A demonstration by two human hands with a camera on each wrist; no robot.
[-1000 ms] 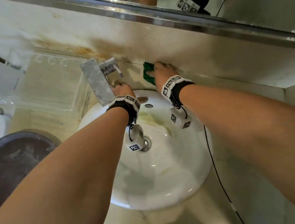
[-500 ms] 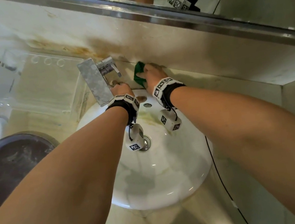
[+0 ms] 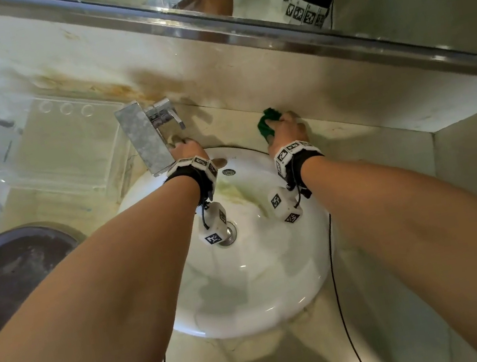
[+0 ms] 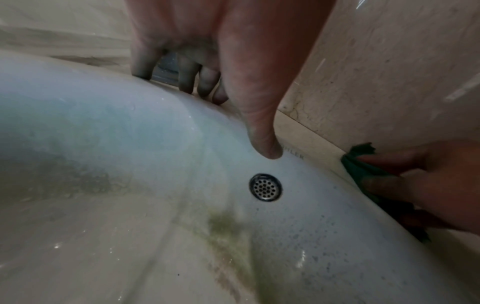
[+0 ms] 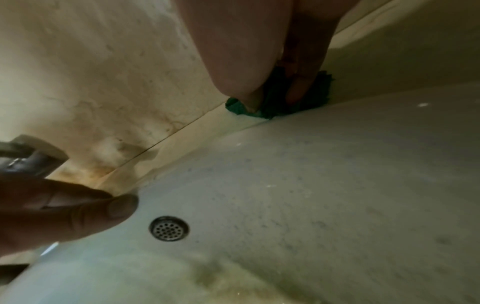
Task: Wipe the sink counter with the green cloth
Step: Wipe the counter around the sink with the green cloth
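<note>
My right hand (image 3: 286,131) presses the crumpled dark green cloth (image 3: 267,122) onto the beige marble desk (image 3: 348,130), on the narrow strip btwn the round white ceramic sink basin (image 3: 249,289) and the stained marble back wall (image 3: 246,84). Fingers curl over the cloth and pin it down; thumb side grips its near edge in the right wrist view (image 5: 293,96). Cloth is bunched, no clear long axis; roughly it runs along the wall joint, w/ a ragged corner poking toward the wall and left, toward the tap. It touches wall base and sits just beside the basin rim. Part of it hidden under my palm.

My left hand (image 3: 186,151) rests at the back rim of the basin, right by the square chrome faucet (image 3: 144,136). Fingers straight-ish, spread, tips down on the rim/desk (image 4: 187,82); thumb points down into the basin above the small round metal overflow grille (image 4: 265,186). Holds nothing.

Greenish-brown stain streaks the basin below the grille. Clear acrylic tray (image 3: 61,147) sits left of the faucet.
</note>
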